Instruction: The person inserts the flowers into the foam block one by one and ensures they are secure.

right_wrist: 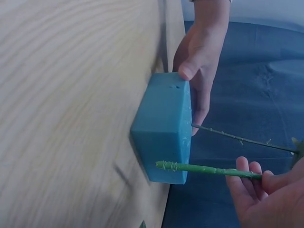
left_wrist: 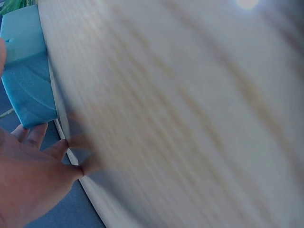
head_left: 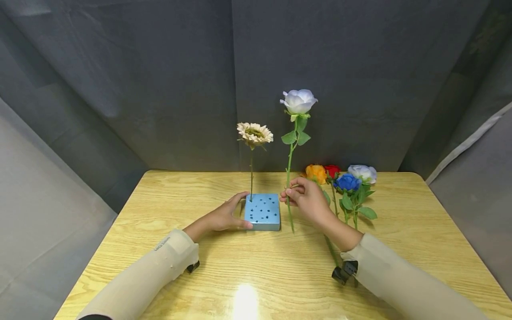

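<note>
A light-blue foam block (head_left: 266, 226) with several holes in its top sits on the table. At its left side my left hand (head_left: 224, 216) grips it, the thumb at the front corner and the fingers at the back. A cream daisy-like flower (head_left: 261, 132) stands upright in a hole near the block's back left corner. Just right of the block, my right hand (head_left: 311, 201) pinches the green stem of a white rose (head_left: 299, 103), bloom upward. In the right wrist view the stem's cut end (right_wrist: 164, 165) hangs free near the block (right_wrist: 159, 114).
Several more flowers lie on the table right of my right hand: an orange one (head_left: 316, 173), a red one (head_left: 332, 170), a blue rose (head_left: 347, 182) and a white one (head_left: 363, 172). A grey curtain (head_left: 180, 89) hangs behind the wooden table (head_left: 240, 262).
</note>
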Available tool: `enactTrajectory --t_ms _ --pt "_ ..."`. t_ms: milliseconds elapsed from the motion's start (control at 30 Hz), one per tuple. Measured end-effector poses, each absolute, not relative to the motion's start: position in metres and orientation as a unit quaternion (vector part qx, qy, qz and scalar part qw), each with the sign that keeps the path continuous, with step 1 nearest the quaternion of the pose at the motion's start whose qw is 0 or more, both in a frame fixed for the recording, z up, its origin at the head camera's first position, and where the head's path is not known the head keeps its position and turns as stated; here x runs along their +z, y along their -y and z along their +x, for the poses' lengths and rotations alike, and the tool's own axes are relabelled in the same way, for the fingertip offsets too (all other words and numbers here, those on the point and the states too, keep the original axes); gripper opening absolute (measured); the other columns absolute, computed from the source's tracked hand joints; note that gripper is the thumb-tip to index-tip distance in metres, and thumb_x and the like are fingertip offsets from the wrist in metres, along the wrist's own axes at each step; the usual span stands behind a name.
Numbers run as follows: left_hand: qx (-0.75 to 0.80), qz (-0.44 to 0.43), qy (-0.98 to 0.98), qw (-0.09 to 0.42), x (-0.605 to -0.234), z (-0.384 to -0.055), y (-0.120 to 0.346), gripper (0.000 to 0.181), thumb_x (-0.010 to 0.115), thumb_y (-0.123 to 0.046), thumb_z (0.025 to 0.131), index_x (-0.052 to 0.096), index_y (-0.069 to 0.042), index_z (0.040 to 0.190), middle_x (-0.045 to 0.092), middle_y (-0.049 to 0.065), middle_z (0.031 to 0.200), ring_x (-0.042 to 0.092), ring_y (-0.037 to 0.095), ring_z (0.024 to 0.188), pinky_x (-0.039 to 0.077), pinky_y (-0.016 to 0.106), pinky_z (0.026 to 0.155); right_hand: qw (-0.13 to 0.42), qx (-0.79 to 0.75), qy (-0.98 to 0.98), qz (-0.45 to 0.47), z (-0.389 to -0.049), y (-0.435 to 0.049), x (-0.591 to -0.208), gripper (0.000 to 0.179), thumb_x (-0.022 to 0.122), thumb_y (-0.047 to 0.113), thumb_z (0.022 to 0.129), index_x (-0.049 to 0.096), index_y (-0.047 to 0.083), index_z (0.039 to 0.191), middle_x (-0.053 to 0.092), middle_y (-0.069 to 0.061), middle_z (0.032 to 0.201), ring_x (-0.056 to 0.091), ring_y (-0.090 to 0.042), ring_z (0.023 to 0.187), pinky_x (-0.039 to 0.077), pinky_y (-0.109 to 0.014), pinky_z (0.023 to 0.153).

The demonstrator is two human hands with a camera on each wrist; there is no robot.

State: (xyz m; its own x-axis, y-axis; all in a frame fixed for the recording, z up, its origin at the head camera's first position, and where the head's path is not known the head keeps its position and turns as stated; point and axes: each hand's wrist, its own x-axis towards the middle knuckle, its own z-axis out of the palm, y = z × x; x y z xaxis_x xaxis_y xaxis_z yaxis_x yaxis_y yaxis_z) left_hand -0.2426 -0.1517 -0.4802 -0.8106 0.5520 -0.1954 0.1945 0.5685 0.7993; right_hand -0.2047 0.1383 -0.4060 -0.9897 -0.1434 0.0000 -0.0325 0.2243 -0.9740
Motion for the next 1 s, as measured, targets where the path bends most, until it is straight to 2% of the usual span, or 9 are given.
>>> enactTrajectory --t_ms 167,433,633,833,1000 --pt "0.408 0.217 -0.859 0.22 -0.48 -0.242 0.151 0.116 0.087 -0.047 0.081 0.014 -0.022 0.167 0.014 0.012 0.172 0.013 0.038 0.157 0.02 0.065 0.121 0.03 -0.622 -0.78 -0.059 -0.211 -0.132 -0.403 0.016 0.055 0.001 0.106 0.059 -0.009 0.118 0.073 -0.027 0.108 0.073 -0.04 0.103 0.061 -0.039 0.088" --pt "0.408 0.218 -0.86 0.217 -0.48 -0.242 0.151 0.116 0.088 -0.047 0.08 0.014 -0.022 0.167 0.013 0.013 0.172 0.013 0.037 0.157 0.02 0.063 0.122 0.015 -0.63 -0.774 -0.061 -0.218 -0.123 -0.397 0.013 0.054 0.001 0.106 0.06 -0.007 0.116 0.073 -0.025 0.107 0.075 -0.034 0.1 0.059 -0.043 0.091" --pt "0.407 0.217 -0.861 0.217 -0.481 -0.243 0.151 0.116 0.088 -0.047 0.081 0.014 -0.022 0.167 0.013 0.014 0.172 0.013 0.038 0.157 0.02 0.063 0.122 0.003 -0.639 -0.766 -0.06 -0.224 -0.115 -0.394 0.014 0.056 0.001 0.105 0.06 -0.007 0.116 0.073 -0.027 0.108 0.073 -0.04 0.102 0.06 -0.041 0.089" --pt "0.406 0.219 -0.861 0.215 -0.481 -0.243 0.151 0.116 0.087 -0.047 0.081 0.014 -0.021 0.167 0.014 0.014 0.172 0.014 0.038 0.157 0.02 0.063 0.122 -0.013 -0.645 -0.761 -0.063 -0.232 -0.106 -0.391 0.014 0.057 0.003 0.105 0.062 -0.006 0.114 0.073 -0.025 0.108 0.075 -0.034 0.099 0.061 -0.04 0.088" --pt "0.405 0.215 -0.863 0.212 -0.48 -0.243 0.151 0.115 0.088 -0.047 0.081 0.014 -0.022 0.167 0.015 0.014 0.172 0.015 0.038 0.157 0.02 0.063 0.122 -0.029 -0.656 -0.751 -0.07 -0.239 -0.097 -0.39 0.013 0.058 0.002 0.104 0.062 -0.008 0.11 0.073 -0.027 0.106 0.074 -0.036 0.1 0.06 -0.044 0.089"
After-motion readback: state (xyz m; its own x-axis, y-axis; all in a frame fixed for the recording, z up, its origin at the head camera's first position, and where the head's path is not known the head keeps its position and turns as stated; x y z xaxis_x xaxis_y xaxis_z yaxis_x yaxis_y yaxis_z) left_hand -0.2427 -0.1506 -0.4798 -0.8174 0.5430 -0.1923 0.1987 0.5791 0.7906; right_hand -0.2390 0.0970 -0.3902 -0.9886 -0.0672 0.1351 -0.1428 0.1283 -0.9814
